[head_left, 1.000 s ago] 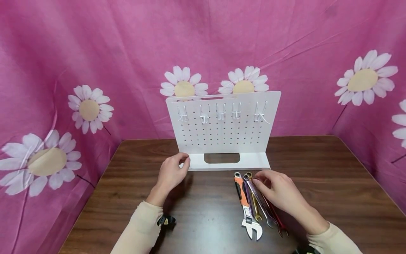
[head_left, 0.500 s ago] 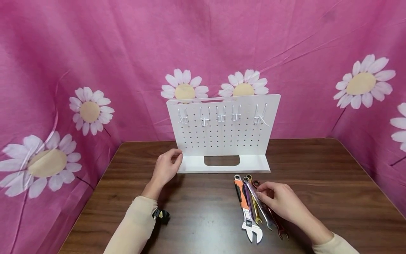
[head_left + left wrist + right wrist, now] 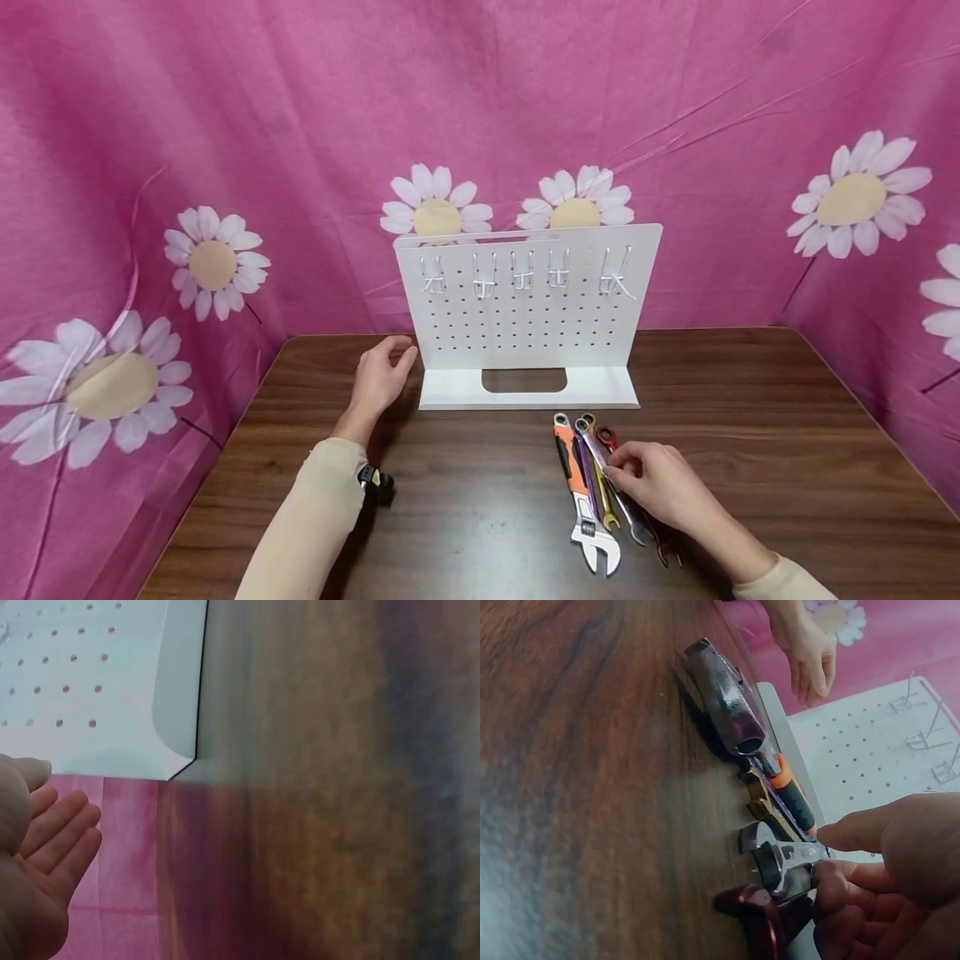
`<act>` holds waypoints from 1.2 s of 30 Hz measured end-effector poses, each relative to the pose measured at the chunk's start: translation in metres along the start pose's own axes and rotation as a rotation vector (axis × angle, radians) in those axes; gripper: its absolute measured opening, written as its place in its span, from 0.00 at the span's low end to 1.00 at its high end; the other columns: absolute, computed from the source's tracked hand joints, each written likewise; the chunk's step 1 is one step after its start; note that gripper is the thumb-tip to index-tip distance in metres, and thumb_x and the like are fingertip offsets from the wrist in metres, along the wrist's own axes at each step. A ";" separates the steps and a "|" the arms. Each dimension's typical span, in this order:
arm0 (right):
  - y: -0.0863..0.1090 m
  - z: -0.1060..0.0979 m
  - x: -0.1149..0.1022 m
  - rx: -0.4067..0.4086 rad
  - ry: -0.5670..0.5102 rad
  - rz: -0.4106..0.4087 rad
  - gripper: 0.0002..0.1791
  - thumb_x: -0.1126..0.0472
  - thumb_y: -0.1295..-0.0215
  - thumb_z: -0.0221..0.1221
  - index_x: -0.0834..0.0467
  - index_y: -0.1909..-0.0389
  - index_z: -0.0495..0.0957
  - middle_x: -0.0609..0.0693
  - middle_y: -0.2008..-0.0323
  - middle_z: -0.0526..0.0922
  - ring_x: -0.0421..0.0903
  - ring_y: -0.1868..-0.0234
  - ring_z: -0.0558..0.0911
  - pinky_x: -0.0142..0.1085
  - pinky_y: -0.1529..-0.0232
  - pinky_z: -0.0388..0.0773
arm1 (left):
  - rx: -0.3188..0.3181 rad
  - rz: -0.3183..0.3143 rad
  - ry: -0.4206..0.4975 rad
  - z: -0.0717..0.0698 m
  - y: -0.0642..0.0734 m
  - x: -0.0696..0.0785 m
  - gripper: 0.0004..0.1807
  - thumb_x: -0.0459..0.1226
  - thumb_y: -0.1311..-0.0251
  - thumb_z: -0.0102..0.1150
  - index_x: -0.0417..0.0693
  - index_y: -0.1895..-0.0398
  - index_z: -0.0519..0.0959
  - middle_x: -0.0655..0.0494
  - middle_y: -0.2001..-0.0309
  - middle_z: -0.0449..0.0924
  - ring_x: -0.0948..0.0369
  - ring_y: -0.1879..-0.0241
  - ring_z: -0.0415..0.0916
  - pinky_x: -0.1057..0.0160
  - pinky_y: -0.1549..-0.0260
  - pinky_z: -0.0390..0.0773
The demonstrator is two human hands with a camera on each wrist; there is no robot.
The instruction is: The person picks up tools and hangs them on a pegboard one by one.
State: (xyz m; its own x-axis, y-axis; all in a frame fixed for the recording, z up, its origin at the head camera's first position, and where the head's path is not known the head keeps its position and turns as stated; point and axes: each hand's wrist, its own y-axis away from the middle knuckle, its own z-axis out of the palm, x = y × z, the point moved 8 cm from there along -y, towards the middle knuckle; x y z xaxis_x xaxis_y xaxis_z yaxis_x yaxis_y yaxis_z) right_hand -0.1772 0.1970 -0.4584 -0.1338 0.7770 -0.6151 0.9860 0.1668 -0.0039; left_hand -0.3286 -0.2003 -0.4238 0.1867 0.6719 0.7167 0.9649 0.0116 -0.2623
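My right hand (image 3: 663, 487) is at the right end of a row of wrenches on the table. Its thumb and fingers pinch the shaft of the silver combination wrench (image 3: 799, 853). Just right of that lies a red wrench (image 3: 606, 434), partly hidden under the hand. A gold wrench (image 3: 606, 504), a purple wrench (image 3: 586, 475) and an orange-handled adjustable wrench (image 3: 576, 473) lie side by side to the left. My left hand (image 3: 377, 379), fingers loosely bent, holds nothing beside the left edge of a white pegboard stand (image 3: 525, 354).
Several white wire hooks (image 3: 484, 279) line the pegboard's upper part. The stand's base (image 3: 453, 387) has a cut-out slot and sits behind the wrenches. Pink cloth with daisies (image 3: 495, 100) surrounds the brown wooden table (image 3: 480, 500).
My left hand has drawn back from the stand's base to the left. My right hand has slid nearer to me along the wrenches, uncovering the red wrench's ring end.
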 end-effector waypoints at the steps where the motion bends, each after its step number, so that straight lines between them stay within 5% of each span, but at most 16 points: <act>1: 0.000 0.001 0.000 -0.001 -0.002 0.000 0.04 0.59 0.34 0.73 0.54 0.65 0.88 0.39 0.79 0.76 0.33 0.79 0.68 0.30 0.75 0.65 | -0.004 -0.002 0.017 0.000 -0.002 -0.001 0.18 0.40 0.22 0.62 0.36 0.38 0.83 0.38 0.42 0.88 0.43 0.40 0.85 0.45 0.36 0.83; 9: -0.004 0.004 0.003 0.017 0.017 0.041 0.06 0.58 0.35 0.74 0.53 0.70 0.87 0.40 0.82 0.73 0.35 0.80 0.68 0.31 0.77 0.65 | -0.066 0.012 0.198 0.009 -0.018 -0.006 0.20 0.35 0.22 0.62 0.31 0.35 0.79 0.32 0.38 0.84 0.40 0.36 0.82 0.44 0.33 0.81; 20: -0.006 0.008 0.006 0.003 -0.011 0.139 0.10 0.58 0.37 0.73 0.54 0.75 0.83 0.42 0.83 0.73 0.41 0.79 0.71 0.33 0.76 0.67 | -0.075 -0.020 0.332 0.018 -0.028 -0.001 0.17 0.34 0.21 0.60 0.30 0.38 0.82 0.31 0.41 0.85 0.43 0.40 0.83 0.44 0.35 0.82; 30: -0.007 0.006 0.008 -0.019 -0.080 0.105 0.07 0.61 0.34 0.69 0.54 0.72 0.84 0.41 0.84 0.72 0.37 0.82 0.69 0.32 0.76 0.67 | -0.009 -0.065 0.385 0.018 -0.034 -0.003 0.13 0.34 0.21 0.60 0.28 0.48 0.84 0.30 0.47 0.87 0.48 0.51 0.84 0.70 0.53 0.81; 36: -0.006 0.003 0.007 -0.015 -0.083 0.100 0.05 0.63 0.34 0.67 0.55 0.70 0.85 0.42 0.81 0.77 0.37 0.82 0.71 0.31 0.76 0.68 | -0.006 -0.090 0.425 0.021 -0.035 -0.004 0.13 0.34 0.21 0.60 0.28 0.50 0.84 0.31 0.50 0.88 0.60 0.59 0.82 0.75 0.59 0.79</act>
State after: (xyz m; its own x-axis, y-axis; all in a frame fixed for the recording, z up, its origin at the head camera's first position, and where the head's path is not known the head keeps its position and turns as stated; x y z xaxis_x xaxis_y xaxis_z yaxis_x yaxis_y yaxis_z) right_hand -0.1839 0.1992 -0.4653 -0.0259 0.7372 -0.6752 0.9923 0.1007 0.0719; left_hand -0.3669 -0.1876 -0.4311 0.1603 0.3036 0.9392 0.9816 0.0505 -0.1839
